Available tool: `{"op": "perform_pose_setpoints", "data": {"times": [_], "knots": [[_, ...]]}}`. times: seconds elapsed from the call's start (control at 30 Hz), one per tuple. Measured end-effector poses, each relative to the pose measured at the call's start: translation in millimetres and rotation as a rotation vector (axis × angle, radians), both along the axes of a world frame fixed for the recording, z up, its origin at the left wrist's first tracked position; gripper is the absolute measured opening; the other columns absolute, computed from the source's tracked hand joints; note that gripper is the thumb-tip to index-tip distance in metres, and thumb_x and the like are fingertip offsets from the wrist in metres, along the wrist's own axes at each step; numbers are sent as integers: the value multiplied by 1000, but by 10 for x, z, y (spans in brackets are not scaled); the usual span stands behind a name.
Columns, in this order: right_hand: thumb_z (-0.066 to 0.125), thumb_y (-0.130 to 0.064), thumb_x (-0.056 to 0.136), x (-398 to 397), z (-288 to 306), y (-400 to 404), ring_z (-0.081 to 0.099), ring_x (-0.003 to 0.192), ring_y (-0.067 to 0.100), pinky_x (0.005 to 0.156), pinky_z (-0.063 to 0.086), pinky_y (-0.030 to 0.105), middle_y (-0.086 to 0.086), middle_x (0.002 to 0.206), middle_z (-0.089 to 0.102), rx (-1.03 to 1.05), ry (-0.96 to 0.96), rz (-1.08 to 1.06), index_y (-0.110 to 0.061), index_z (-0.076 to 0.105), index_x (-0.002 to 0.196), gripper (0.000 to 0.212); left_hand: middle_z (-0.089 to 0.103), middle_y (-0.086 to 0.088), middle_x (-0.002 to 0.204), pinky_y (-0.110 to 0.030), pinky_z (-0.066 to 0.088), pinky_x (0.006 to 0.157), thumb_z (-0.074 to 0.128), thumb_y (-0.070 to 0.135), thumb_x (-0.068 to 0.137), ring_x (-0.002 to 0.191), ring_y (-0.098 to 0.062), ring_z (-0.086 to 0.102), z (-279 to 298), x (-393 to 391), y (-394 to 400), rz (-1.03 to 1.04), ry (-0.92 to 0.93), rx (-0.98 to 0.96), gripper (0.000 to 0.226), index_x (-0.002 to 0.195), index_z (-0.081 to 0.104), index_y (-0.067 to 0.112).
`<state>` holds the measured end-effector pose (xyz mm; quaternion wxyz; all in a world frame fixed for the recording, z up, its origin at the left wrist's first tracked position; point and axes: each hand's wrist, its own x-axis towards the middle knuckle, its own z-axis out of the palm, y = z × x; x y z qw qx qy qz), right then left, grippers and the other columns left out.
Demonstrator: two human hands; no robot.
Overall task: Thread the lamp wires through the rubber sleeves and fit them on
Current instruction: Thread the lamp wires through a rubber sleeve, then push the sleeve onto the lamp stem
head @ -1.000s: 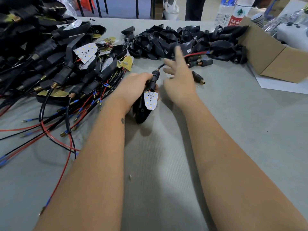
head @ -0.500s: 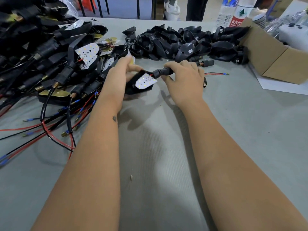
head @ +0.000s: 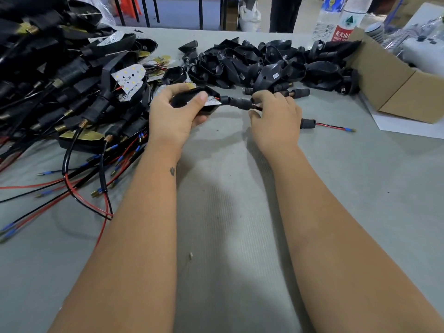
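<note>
Head view, looking down on a grey table (head: 228,236). Left hand (head: 175,114) curled round a black lamp housing (head: 194,99), thumb pressed over its white LED board (head: 212,100), held just above the table. Rubber sleeve (head: 236,102) seated at the housing's right end, sticking out toward the right hand (head: 276,118). Right fingertips (head: 260,99) pinching the far end of that sleeve, where a brass tip and a bit of red wire show; remaining fingers curled. Second black sleeve (head: 307,123) poking out beyond the right hand, lying on the table, with red wire (head: 332,126) running from it to a blue-tipped end; whether held or merely lying behind the hand, cannot tell. Heap of assembled lamps (head: 72,75) with black and red leads at left, spilling toward the left forearm. Pile of bare black housings (head: 264,63) along the far edge, just beyond both hands. Cardboard box (head: 396,80) at right, on white paper. Two water bottles (head: 336,18) behind the box.
</note>
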<state>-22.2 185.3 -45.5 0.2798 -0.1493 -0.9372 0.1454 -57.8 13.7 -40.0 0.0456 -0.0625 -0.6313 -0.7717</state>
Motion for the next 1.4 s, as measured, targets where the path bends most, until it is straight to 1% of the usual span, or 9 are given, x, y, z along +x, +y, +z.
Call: {"op": "perform_pose_setpoints", "data": {"times": [0.27,0.43,0.57,0.7,0.93,1.07,1.2,1.3,1.4], "knots": [[63,-19,88,68,127,-237,52,101,16,92,41,31,-2,102,60,-238,251,343,-21,70,106,19,50,-3,128,-24,58,68,63,15,95,106,-18,63,-29,-18,67,60,102,-76,23,114,53,21],[69,-20,88,28,93,-369,54,96,23,86,45,40,6,94,57,-283,195,380,-17,77,94,10,58,-2,101,-21,56,66,59,11,97,75,-2,67,-26,9,122,25,60,-77,14,111,57,12],[63,-11,86,56,99,-365,53,99,22,89,45,39,5,100,56,-317,161,384,-18,74,101,20,69,-14,105,-19,54,69,64,2,90,88,-16,71,-23,31,187,-38,42,-120,22,111,64,4],[50,3,78,80,133,-226,52,107,23,92,42,36,2,116,55,-152,81,173,-15,56,116,43,69,-4,95,-19,55,65,57,-6,88,80,-11,69,-5,36,199,4,-42,-29,24,103,62,12],[48,-8,93,124,47,137,43,119,31,102,27,41,7,123,56,58,-213,-159,-18,64,115,29,68,-6,95,-21,54,65,59,-4,89,70,-8,68,20,14,167,52,-146,207,18,106,59,4],[46,-7,95,63,49,105,46,113,27,97,25,36,4,116,59,69,-30,-126,-22,58,115,28,68,-5,90,-23,54,66,58,-2,89,73,-10,65,66,-6,150,116,-113,327,13,96,61,8],[45,-4,92,66,122,10,48,100,25,95,24,29,2,104,56,160,226,-137,-20,56,115,30,65,-15,112,-32,58,72,50,1,93,86,-23,66,139,-17,161,161,-74,377,25,112,55,15],[43,-4,92,77,225,-77,48,93,27,90,28,31,5,99,56,215,345,-141,-20,62,114,33,64,-12,104,-33,59,67,41,1,95,72,-21,70,227,5,160,149,-134,460,43,136,39,12],[42,-8,95,82,346,-202,48,90,30,79,29,34,7,97,56,279,342,-93,-19,61,114,29,61,-11,92,-26,55,57,41,0,94,60,-18,67,422,-29,23,216,-136,509,35,129,38,6]]}}
